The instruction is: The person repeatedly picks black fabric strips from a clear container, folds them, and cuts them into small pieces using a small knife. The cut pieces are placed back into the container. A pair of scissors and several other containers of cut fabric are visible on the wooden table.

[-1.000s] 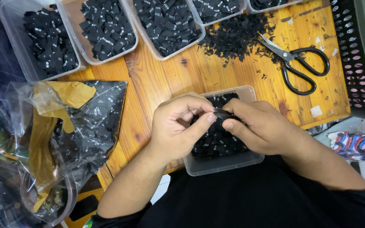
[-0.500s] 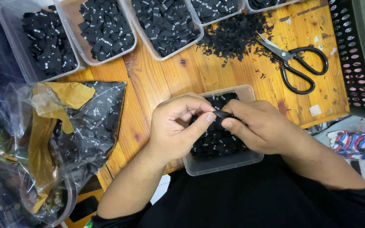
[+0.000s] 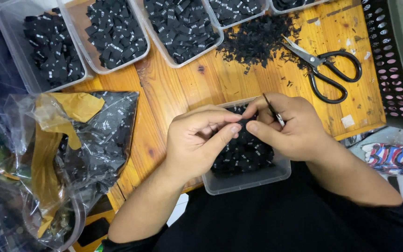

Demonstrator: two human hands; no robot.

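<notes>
Nearest the camera, a clear rectangular plastic tub [image 3: 239,182] sat at the near edge of the orange-brown wooden table [image 3: 173,88], part-filled with small black woven fabric labels [image 3: 248,154]. Both hands worked directly above it.

Left hand [image 3: 197,142]: fingers curled together, thumb and forefinger pinched on one small black label [image 3: 241,122] at its left end. Right hand [image 3: 290,126]: fingers closed around a small pair of metal snips [image 3: 274,112], blades angled up and left; thumb tip pressed to the same label from the right. The label lay between the two thumbs, its long axis running roughly left to right, touching both hands. The snips' blades stood just above and to the right of the label, so the right hand was the nearer one to any cut; whether the blades were apart or closed could not be told.

To the left, a crumpled clear plastic bag [image 3: 94,140] with brown paper tape held more black labels.

Farther back on the right, large black-handled scissors [image 3: 325,70] lay flat, blades pointing left toward a loose pile of black thread trimmings [image 3: 257,39], well apart from both hands. A dark perforated plastic basket [image 3: 388,56] stood at the right edge.

Along the far edge, a row of clear plastic trays [image 3: 113,35] held sorted black labels.
</notes>
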